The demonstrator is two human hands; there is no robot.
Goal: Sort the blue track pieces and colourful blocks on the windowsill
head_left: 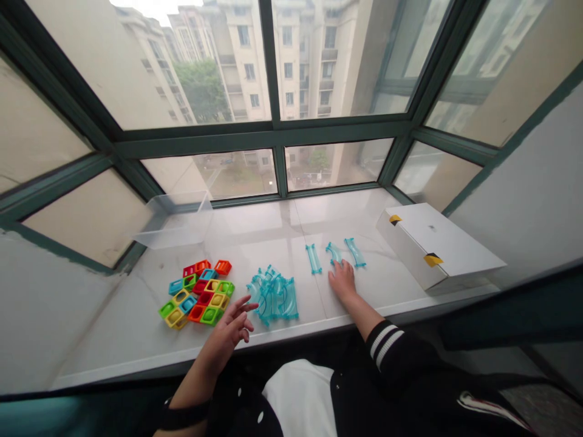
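My left hand (229,331) hovers at the near edge of the sill, fingers loosely spread and holding nothing. Just beyond its fingertips lies a heap of translucent blue track pieces (276,297), some straight and some curved. My right hand (342,280) has its fingers on the near end of a curved blue track piece (334,250), partly covering it. To its left rests a straight blue track piece (314,259), and to its right another blue track piece (355,252), slanted. These three lie apart from the heap.
Colourful hollow blocks (200,294) in red, yellow, green and blue cluster at the left. Behind them stands a clear plastic bin (177,221). A white box (437,243) with yellow-black tabs sits at the right. Green-framed windows border the white marble sill (113,328).
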